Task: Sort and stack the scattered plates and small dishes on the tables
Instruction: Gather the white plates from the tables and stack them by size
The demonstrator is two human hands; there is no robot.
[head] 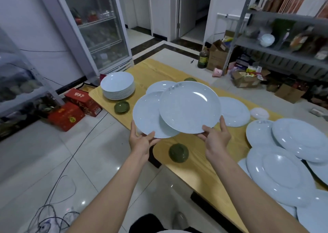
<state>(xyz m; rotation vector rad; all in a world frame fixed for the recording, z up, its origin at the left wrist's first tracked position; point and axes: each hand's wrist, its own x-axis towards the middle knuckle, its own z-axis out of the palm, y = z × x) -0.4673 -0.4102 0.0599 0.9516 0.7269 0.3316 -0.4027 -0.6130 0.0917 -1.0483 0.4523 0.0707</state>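
Observation:
My left hand [141, 140] grips the near rim of a pale blue plate [147, 116] held above the table's left edge. My right hand [215, 135] holds a second pale blue plate [189, 106], which overlaps the first from above. A third plate [159, 86] shows partly behind them. A neat stack of plates [117, 85] stands at the table's far left corner. Small green dishes lie about: one upright [121, 106] by the stack, one upside down [178, 152] below my hands, one [190, 79] half hidden at the back.
The wooden table [198, 170] carries an upside-down plate [234, 111], a small white dish [260, 113] and several overlapping plates [284, 161] at the right. Red boxes [69, 115] and cables [58, 197] lie on the floor at the left. Shelves and cardboard boxes stand at the back right.

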